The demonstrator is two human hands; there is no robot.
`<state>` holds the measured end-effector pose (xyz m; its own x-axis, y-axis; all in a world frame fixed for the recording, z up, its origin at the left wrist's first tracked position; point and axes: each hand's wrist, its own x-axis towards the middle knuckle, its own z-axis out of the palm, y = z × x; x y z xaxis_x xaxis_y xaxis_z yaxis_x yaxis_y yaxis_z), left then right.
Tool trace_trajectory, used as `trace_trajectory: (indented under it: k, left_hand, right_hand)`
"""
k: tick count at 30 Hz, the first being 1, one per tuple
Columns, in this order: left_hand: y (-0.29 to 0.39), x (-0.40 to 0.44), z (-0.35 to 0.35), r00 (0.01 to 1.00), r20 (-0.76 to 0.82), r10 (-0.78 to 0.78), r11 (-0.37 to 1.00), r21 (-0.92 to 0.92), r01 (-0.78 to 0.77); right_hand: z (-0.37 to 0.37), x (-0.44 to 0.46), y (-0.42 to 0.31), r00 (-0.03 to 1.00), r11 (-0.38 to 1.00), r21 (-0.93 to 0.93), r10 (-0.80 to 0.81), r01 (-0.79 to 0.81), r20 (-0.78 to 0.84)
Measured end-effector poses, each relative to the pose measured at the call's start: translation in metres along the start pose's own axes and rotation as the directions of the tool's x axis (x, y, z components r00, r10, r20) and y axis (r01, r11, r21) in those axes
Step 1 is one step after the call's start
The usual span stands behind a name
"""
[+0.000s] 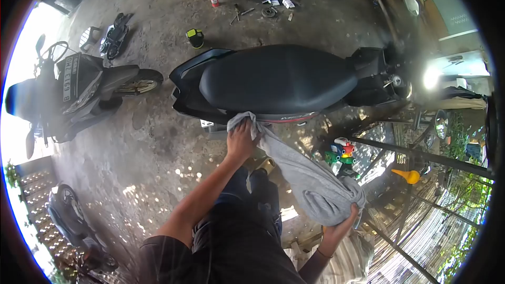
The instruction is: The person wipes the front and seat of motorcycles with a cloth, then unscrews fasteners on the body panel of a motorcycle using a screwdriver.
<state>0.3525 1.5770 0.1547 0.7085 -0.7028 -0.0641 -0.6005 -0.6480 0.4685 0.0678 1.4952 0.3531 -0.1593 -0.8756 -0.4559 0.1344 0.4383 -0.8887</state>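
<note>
Stained concrete floor [158,152] surrounds the motorbike [279,76], at whose six o'clock side the grey cloth [299,165], probably light, soft and floppy, stretches between gripping fingers of left hand [243,141] and right hand [341,228], its bunched ends seeming the surest hold.

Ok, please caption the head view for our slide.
The left hand holds one end of a grey cloth beside a motorbike's seat; the right hand grips the other end.

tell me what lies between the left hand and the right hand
The grey cloth: in the head view it stretches from the left hand to the right hand.
</note>
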Motion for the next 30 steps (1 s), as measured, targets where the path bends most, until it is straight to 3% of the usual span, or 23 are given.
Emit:
trace_trajectory:
  k: [1,4,6,9,10,14,18,24,26,29,30]
  left_hand:
    - [0.001,0.002,-0.008,1.0,-0.003,-0.023,1.0,-0.003,0.023]
    - [-0.008,0.007,-0.022,0.999,0.041,-0.017,1.0,0.019,0.016]
    - [-0.011,0.01,-0.022,0.999,0.049,0.011,0.998,0.066,-0.014]
    - [-0.007,0.011,-0.013,0.994,0.1,0.047,0.98,0.19,-0.065]
    - [-0.009,0.01,-0.01,0.993,0.084,0.081,0.974,0.203,-0.097]
    - [-0.026,0.014,-0.028,0.972,0.137,0.19,0.974,0.098,-0.204]
    - [-0.041,0.015,-0.05,0.982,0.127,0.14,0.984,0.096,-0.153]
    - [-0.086,0.004,-0.112,0.996,-0.076,0.036,0.948,0.317,-0.01]
    - [-0.104,0.009,-0.129,0.997,-0.069,-0.028,0.939,0.339,0.05]
    - [-0.113,0.014,-0.137,0.993,-0.091,-0.071,0.932,0.349,0.098]
    - [-0.11,0.014,-0.132,0.993,-0.101,-0.062,0.928,0.36,0.094]
  right_hand:
    - [0.002,-0.001,0.0,0.997,0.995,0.068,0.076,-0.076,-0.001]
    - [0.013,-0.013,0.002,0.992,0.962,-0.25,-0.089,0.108,0.086]
    - [0.032,-0.013,-0.003,0.998,0.996,-0.082,0.034,-0.03,0.047]
    - [0.037,-0.016,0.005,0.997,0.989,-0.122,0.076,-0.079,-0.032]
    - [0.036,-0.015,0.009,0.998,0.988,-0.143,0.066,-0.063,0.016]
    - [0.045,-0.017,0.016,0.996,0.97,-0.233,0.079,-0.065,0.052]
    - [0.053,-0.016,0.014,0.994,0.975,-0.221,0.058,-0.035,0.098]
    - [0.067,-0.018,0.018,0.993,0.98,-0.175,0.106,-0.095,0.057]
    - [0.076,-0.023,0.026,0.985,0.975,-0.182,0.146,-0.127,0.097]
    - [0.078,-0.038,0.034,0.893,0.791,-0.532,-0.04,0.302,0.448]
    - [0.081,-0.039,0.038,0.912,0.846,-0.498,0.035,0.192,0.41]
